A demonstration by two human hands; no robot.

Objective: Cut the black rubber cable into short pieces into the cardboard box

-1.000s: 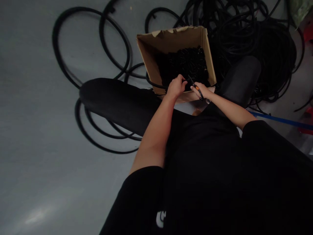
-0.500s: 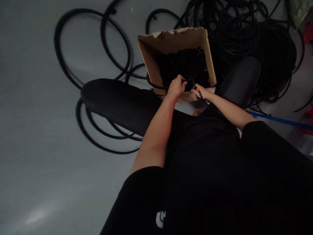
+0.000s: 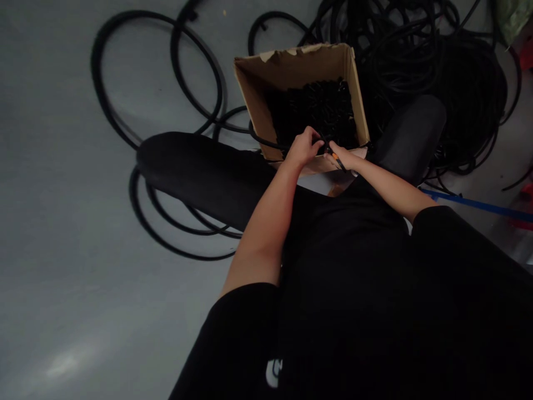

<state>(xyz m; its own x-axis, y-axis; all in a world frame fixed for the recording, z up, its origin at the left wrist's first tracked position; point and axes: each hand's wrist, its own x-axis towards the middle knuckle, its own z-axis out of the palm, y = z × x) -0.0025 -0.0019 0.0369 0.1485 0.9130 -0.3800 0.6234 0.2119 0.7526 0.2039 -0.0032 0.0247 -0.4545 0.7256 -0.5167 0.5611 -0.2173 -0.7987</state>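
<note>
My left hand (image 3: 303,148) is closed around a black rubber hose (image 3: 267,143) at the near side of an open cardboard box (image 3: 291,71). The hose comes in over the box's left wall and runs into my fist. Close against its right side, my right hand (image 3: 342,156) grips scissors (image 3: 335,158) with orange and black handles. The blades meet the hose end just past my left fingers, but it is too dark there to see how far they are closed. Many short black pieces (image 3: 320,105) lie in the box below both hands.
Loops of black hose (image 3: 155,18) spread over the grey floor (image 3: 54,222) on the left and under my leg (image 3: 191,172). A large tangled heap of hose (image 3: 400,61) lies behind and right of the box. A blue strip (image 3: 483,204) crosses the floor at right.
My two hands have come slightly closer together, and the scissors have turned so that their blades are now less visible at the hose. The box and the loops on the floor stay put.
</note>
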